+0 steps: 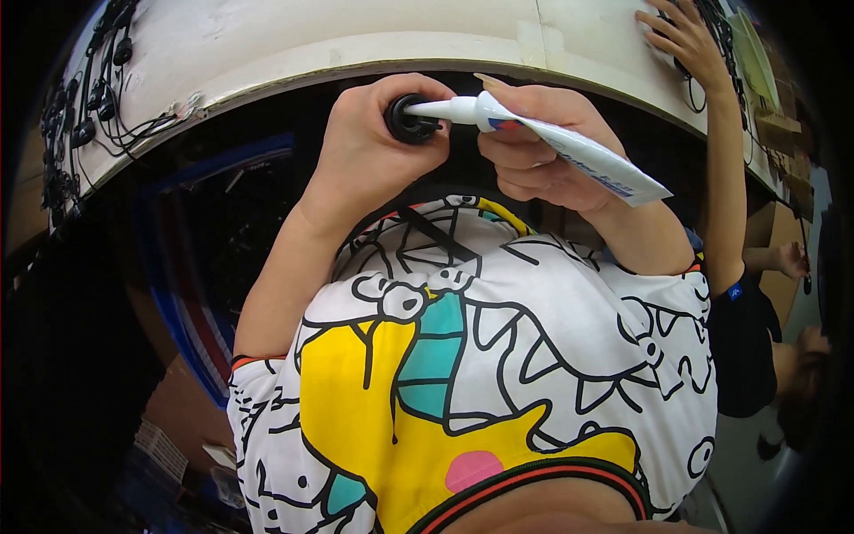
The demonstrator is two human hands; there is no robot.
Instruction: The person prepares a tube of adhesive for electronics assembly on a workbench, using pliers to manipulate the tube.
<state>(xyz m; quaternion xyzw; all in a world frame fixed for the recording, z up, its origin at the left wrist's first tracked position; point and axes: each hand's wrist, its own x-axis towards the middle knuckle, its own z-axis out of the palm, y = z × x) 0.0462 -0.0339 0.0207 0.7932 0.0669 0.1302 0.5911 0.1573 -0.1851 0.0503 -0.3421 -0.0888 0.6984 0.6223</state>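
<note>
My left hand [374,133] is closed round a round black part [410,120] with a ring-shaped opening facing right; its kind is not clear. In my right hand [560,133] is a white glue-like tube [605,165], gripped near its shoulder. The tube's long white nozzle [449,110] points left, and its tip meets the opening of the black part. Both hands are in front of my chest, just short of the white table's near edge. Whether anything comes out of the nozzle cannot be seen.
A white table [356,31] curves across the top. Several black cables with plugs [107,98] lie at its left end. On the right, a co-worker's hand [680,40] reaches onto the table by more cables. A yellow-green tray [754,67] and cardboard boxes [778,133] stand beyond.
</note>
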